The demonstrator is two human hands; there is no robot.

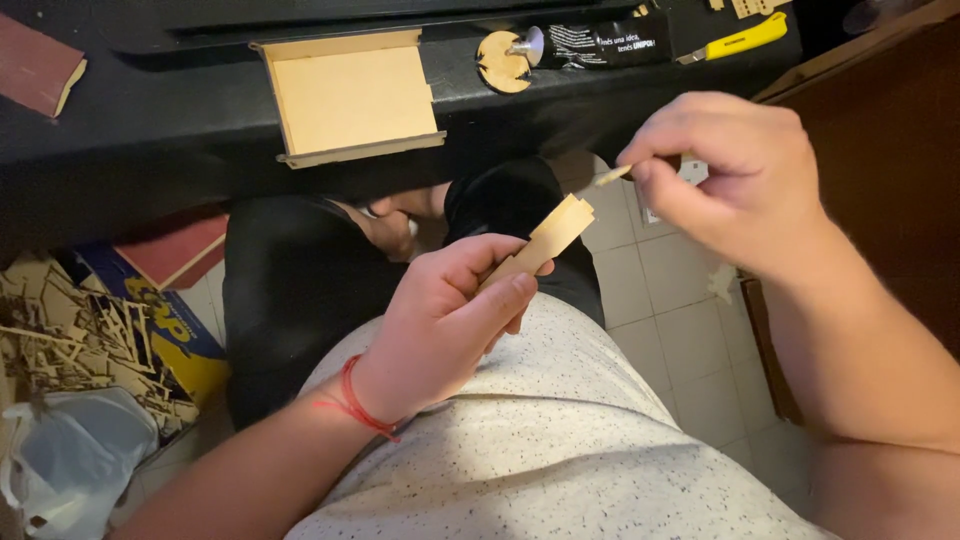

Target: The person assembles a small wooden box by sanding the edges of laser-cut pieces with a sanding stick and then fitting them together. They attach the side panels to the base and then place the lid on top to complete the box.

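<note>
Notched wooden piece, thin laser-cut plywood with little tabs along its end, is pinched in my left hand, thumb on one face and fingers curled behind it, so that hand is clamped firmly on it. It sticks up and to the right out of my fist, over my lap and the speckled white shirt I'm wearing. There's a red string bracelet on that wrist.

My right hand is up higher and to the right, fingertips squeezed together on a thin wooden stick. The stick's tip points left, close to the top edge of the plywood piece but not touching it.

On the black desk in front of me sits a shallow open wooden box, same light plywood. Next to it there's a round notched wooden disc, a black glue tube lying on its side, and a yellow utility knife further right. A sheet of reddish sandpaper is at the far left.

Down on the tile floor to my left is a heap of wooden offcuts and a white plastic bag.
</note>
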